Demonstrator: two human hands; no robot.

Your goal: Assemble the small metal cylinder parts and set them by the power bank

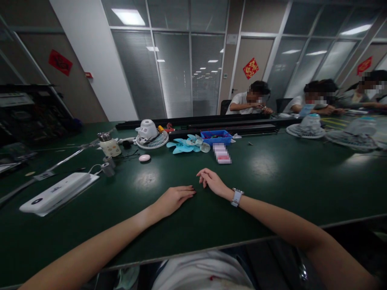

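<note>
On one table (287,181) lie two relaxed hands (173,200) (215,184), just apart; beyond, one blue tray (219,139).

Dim overall, with pale glare on the green tabletop (199,225) and stretched, slanting shapes toward the edges.

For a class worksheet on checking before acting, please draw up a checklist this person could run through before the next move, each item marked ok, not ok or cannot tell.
1. Left hand free: ok, it holds nothing.
2. Right hand free: ok, also without anything in it.
3. Hands apart: ok, a small gap shows between the fingertips.
4. Blue fan blades within the fan housing: not ok, they lie separately on the table.
5. Blue tray contents identified: cannot tell, too small.
</note>
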